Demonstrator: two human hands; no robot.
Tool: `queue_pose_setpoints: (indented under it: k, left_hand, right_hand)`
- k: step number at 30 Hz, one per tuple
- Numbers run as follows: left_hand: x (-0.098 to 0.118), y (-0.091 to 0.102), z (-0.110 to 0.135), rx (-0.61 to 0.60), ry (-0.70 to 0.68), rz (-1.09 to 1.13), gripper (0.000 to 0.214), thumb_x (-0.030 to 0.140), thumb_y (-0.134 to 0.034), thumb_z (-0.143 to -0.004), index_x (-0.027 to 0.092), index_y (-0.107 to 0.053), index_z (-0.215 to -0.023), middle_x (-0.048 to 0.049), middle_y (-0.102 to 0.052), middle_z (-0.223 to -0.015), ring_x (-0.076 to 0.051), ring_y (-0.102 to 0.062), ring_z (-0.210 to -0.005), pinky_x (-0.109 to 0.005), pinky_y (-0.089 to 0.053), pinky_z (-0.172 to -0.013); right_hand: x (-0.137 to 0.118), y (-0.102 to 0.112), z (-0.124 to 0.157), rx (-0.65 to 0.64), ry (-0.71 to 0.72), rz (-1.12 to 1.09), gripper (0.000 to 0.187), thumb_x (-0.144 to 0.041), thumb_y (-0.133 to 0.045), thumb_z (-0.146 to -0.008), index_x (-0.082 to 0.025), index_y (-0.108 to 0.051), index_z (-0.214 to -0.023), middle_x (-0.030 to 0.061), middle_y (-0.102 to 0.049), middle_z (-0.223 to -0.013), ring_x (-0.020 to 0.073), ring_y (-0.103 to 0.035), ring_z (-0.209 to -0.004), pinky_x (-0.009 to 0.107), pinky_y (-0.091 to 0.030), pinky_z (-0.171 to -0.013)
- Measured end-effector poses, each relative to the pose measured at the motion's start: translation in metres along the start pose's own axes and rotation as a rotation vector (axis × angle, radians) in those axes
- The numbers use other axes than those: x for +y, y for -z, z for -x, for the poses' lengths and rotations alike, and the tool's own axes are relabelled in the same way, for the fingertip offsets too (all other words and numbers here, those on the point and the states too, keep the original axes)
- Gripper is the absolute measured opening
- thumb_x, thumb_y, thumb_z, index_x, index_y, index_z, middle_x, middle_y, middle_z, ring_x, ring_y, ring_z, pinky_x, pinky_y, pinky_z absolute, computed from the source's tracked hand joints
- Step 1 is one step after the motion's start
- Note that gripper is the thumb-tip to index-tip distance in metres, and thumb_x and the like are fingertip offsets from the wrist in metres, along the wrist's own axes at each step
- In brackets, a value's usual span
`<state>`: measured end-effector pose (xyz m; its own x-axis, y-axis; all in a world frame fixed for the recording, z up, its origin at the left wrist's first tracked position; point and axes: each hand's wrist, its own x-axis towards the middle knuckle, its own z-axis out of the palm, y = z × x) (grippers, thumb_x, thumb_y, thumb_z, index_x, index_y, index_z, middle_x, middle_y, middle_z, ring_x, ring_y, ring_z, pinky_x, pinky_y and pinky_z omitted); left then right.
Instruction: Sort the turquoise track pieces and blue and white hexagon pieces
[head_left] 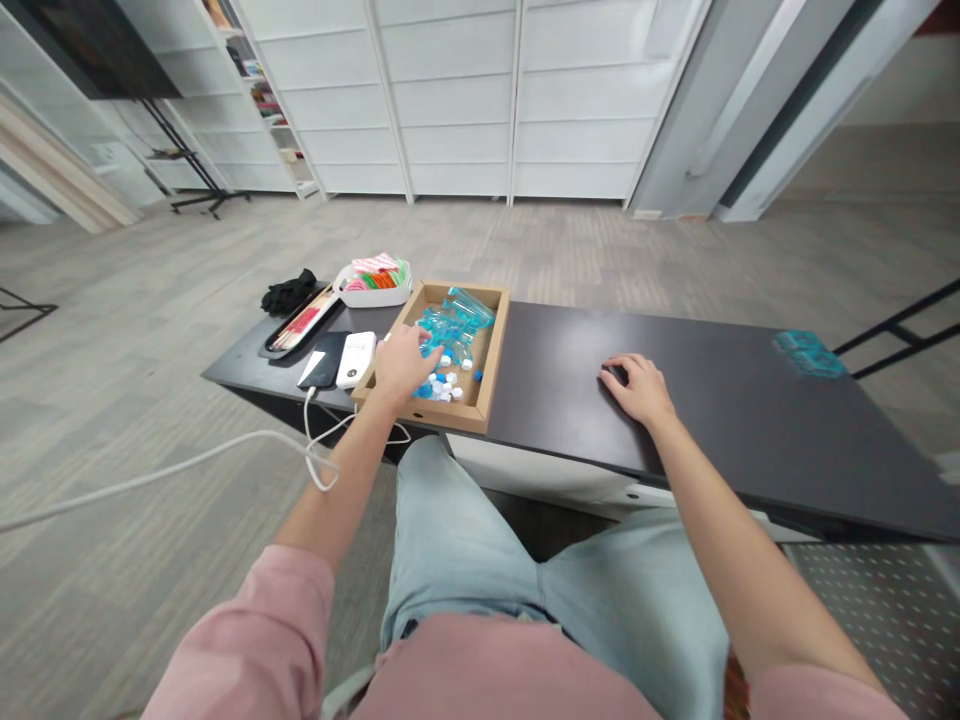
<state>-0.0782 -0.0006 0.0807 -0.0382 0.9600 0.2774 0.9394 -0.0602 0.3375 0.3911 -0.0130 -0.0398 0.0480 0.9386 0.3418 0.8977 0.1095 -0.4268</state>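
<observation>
My left hand reaches over the near-left side of a cardboard tray, its thumb and fingers apart above the pieces inside. Clear blue plastic pieces lie heaped in the tray's far part. Toward the near side are small white pieces and a few blue ones. Nothing shows gripped in this hand, though its palm side is hidden. Well to the right, my right hand rests on the dark tabletop, thumb and fingers apart around a dark gap, with no object visible in it.
Left of the tray lie a white power bank, a dark phone-like slab and a white cable. Behind them are a black tray, a white container of colourful strips and black cloth. A blue translucent pile sits far right.
</observation>
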Motion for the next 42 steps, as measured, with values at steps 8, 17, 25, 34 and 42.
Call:
queue_pose_setpoints:
  k: [8,17,25,34,42]
  left_hand:
    - [-0.024,-0.007,-0.005,0.108,0.111,0.053,0.006,0.026,-0.074,-0.095,0.024,-0.078,-0.099,-0.0131,-0.081,-0.113,-0.035,-0.077,-0.108,-0.048,-0.059,-0.099]
    - [-0.034,0.01,0.006,0.281,0.039,0.193,0.014,0.02,-0.067,-0.098,0.021,-0.073,-0.11,-0.0156,-0.073,-0.125,-0.032,-0.075,-0.113,-0.049,-0.059,-0.109]
    - [-0.032,0.004,0.032,0.322,-0.172,0.364,0.016,0.016,-0.065,-0.099,0.02,-0.075,-0.111,-0.012,-0.069,-0.119,-0.024,-0.073,-0.106,-0.039,-0.068,-0.092]
    - [-0.006,-0.002,0.05,0.464,-0.129,0.696,0.016,0.026,-0.074,-0.099,0.021,-0.072,-0.114,-0.0083,-0.069,-0.12,-0.022,-0.077,-0.112,-0.038,-0.072,-0.098]
    - [0.088,-0.041,0.094,0.368,-0.278,1.007,0.018,0.037,-0.077,-0.105,0.022,-0.074,-0.115,-0.008,-0.068,-0.121,-0.02,-0.078,-0.11,-0.036,-0.071,-0.095]
  right_hand:
    - [-0.004,0.003,0.0,0.006,-0.001,-0.035,0.03,-0.044,-0.063,-0.096,-0.027,-0.083,-0.11,0.0157,-0.08,-0.13,0.039,-0.068,-0.121,0.06,-0.055,-0.11]
    - [-0.003,0.002,-0.002,-0.014,-0.006,-0.034,0.031,-0.043,-0.063,-0.097,-0.026,-0.084,-0.112,0.0157,-0.079,-0.13,0.0381,-0.068,-0.121,0.058,-0.054,-0.111]
    - [-0.003,0.003,-0.003,-0.014,-0.003,-0.051,0.03,-0.041,-0.064,-0.095,-0.026,-0.084,-0.11,0.0159,-0.08,-0.128,0.0387,-0.069,-0.122,0.059,-0.055,-0.112]
    - [-0.005,0.006,-0.004,0.007,-0.007,-0.1,0.031,-0.049,-0.062,-0.096,-0.026,-0.081,-0.104,0.0169,-0.081,-0.121,0.038,-0.07,-0.118,0.06,-0.056,-0.112]
    - [-0.055,0.014,0.022,-0.109,-0.113,-0.71,0.078,-0.098,-0.055,-0.091,-0.025,-0.075,-0.111,0.011,-0.082,-0.109,0.0266,-0.074,-0.092,0.048,-0.062,-0.094]
